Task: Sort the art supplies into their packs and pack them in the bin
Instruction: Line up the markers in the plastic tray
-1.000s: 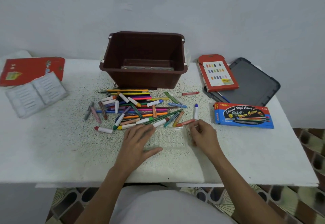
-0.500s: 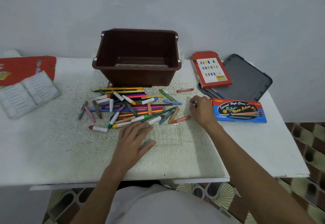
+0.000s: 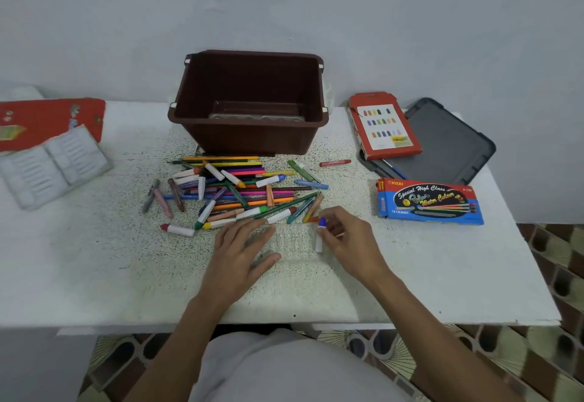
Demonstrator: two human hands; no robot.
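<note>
A heap of mixed crayons and coloured pencils [image 3: 240, 190] lies on the white table [image 3: 94, 259] in front of the brown bin [image 3: 252, 136]. Just below the heap sits a clear ridged plastic crayon tray [image 3: 295, 240]. My left hand [image 3: 241, 253] rests flat on the tray's left part, fingers straight. My right hand [image 3: 349, 240] pinches a blue-tipped white crayon [image 3: 319, 234], holding it upright over the tray's right edge. A clear tray lies inside the bin.
A blue water-colour pencil box [image 3: 429, 202] lies at the right, with a red crayon box [image 3: 384, 126] on a dark grey lid [image 3: 448, 142] behind it. At the left are a white plastic tray [image 3: 53, 164] and a red box [image 3: 47, 120]. A lone red crayon [image 3: 335, 163] lies by the bin.
My right hand reached right to the blue-tipped crayon, picked it up and brought it back to the clear tray. My left hand stayed on the tray.
</note>
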